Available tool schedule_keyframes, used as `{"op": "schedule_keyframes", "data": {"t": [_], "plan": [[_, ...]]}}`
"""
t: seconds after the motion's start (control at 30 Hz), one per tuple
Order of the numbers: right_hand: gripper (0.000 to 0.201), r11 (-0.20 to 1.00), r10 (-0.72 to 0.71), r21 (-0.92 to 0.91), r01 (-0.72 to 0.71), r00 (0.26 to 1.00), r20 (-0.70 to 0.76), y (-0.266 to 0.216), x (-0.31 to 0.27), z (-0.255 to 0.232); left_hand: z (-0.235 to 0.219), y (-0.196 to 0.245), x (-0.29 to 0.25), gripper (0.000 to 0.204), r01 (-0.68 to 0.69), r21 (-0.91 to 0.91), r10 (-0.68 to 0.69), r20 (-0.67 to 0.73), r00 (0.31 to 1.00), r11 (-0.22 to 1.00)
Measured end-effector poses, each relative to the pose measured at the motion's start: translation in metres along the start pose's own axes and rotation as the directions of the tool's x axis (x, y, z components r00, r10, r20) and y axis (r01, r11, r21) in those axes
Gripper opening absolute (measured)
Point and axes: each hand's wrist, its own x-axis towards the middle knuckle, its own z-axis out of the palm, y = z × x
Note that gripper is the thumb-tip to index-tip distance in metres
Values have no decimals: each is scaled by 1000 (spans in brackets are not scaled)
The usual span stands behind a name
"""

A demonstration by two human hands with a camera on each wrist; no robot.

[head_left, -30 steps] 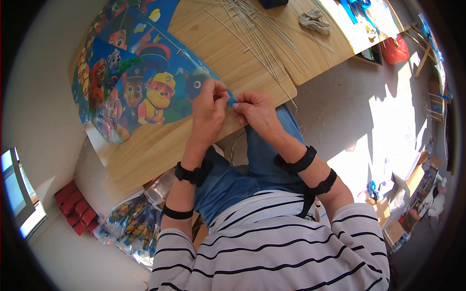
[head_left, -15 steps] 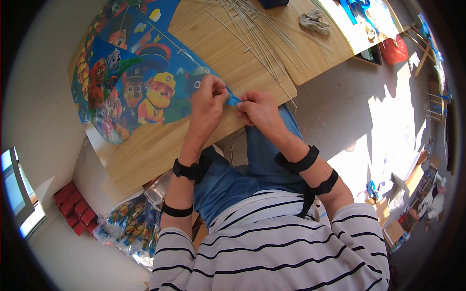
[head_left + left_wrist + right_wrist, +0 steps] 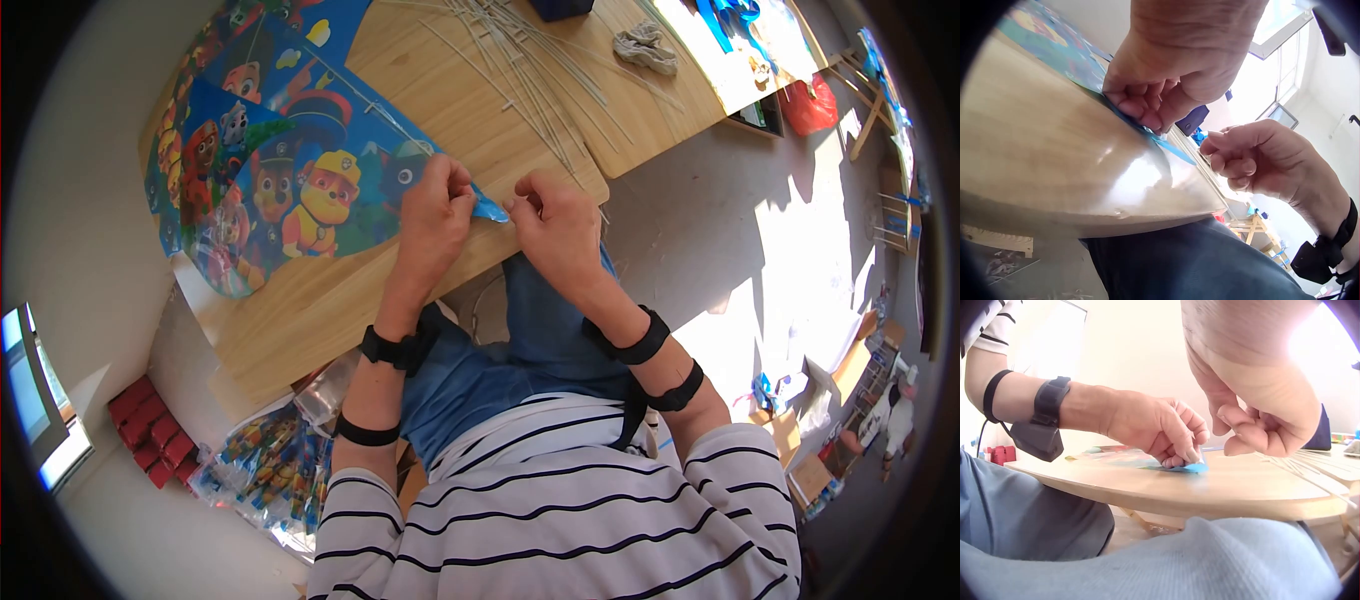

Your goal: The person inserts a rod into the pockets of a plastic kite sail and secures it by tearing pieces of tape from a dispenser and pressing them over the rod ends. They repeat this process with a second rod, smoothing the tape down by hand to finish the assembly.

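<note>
A blue printed sheet (image 3: 330, 190) with cartoon dogs lies on the wooden table (image 3: 290, 310), its narrow blue corner (image 3: 488, 209) reaching toward the table's front edge. My left hand (image 3: 433, 220) pinches the sheet just behind that corner; in the left wrist view the thumb and fingers of the left hand (image 3: 1172, 75) meet on it, and the blue tip (image 3: 1175, 152) sticks out past them. To the right of the tip, my right hand (image 3: 560, 235) is held apart with curled fingers. The right wrist view shows nothing visible in the right hand (image 3: 1260, 394).
Thin pale sticks (image 3: 515, 70) lie spread over the table behind the hands, with a crumpled cloth (image 3: 645, 48) and a dark blue box (image 3: 560, 8) near them. A red bag (image 3: 810, 105) is at the right, and packaged printed items (image 3: 275, 460) lie lower left.
My right hand has let go of the blue corner and moved a little to the right, leaving the tip uncovered. My left hand still pinches the sheet, almost in the same place.
</note>
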Motion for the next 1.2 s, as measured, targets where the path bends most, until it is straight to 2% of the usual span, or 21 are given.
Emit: {"op": "schedule_keyframes", "data": {"t": [0.07,0.17,0.37,0.43,0.63,0.93,1.2], "plan": [[10,981,-196,-29,194,976,-100,-2,4,7,3,-3,0,15,-4,15,4,-6,1000,1000],[10,973,-215,-97,209,975,-54,5,12,24,4,-5,2,15,-4,15,4,-14,1000,1000],[10,974,-118,-193,121,993,29,14,13,36,7,-10,2,15,-45,37,47,-40,998,998],[10,968,-131,-215,132,991,19,14,13,37,8,-8,1,14,-47,40,49,-51,997,998],[9,958,-161,-237,162,987,27,13,14,36,9,-7,1,12,-223,249,247,-69,967,943],[10,955,-181,-232,186,983,40,15,14,35,11,-10,1,10,-237,250,272,-113,956,939],[12,955,-195,-217,203,979,61,15,15,33,3,-13,10,14,-333,351,366,-32,930,875]]}}
